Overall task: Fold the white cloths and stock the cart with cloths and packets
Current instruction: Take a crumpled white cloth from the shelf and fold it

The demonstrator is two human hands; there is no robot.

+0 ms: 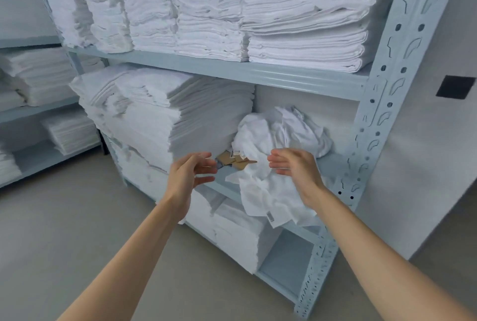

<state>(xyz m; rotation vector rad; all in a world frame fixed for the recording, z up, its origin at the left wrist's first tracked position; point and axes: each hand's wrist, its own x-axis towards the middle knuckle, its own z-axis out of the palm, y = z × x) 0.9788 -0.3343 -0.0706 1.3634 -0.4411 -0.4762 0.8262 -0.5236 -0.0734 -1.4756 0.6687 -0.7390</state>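
A crumpled heap of white cloths lies on the middle shelf at the right, and part of it hangs over the shelf's front edge. Several brown paper packets lie on the shelf just left of the heap. My left hand hovers in front of the shelf edge with its fingers spread and relaxed, holding nothing. My right hand is raised in front of the hanging cloth, palm turned toward the left hand, fingers straight and empty. No cart is in view.
A pale grey metal rack holds tall stacks of folded white linen on every level. A perforated upright stands at the right, beside a white wall. A second rack stands at the left. Grey floor lies below.
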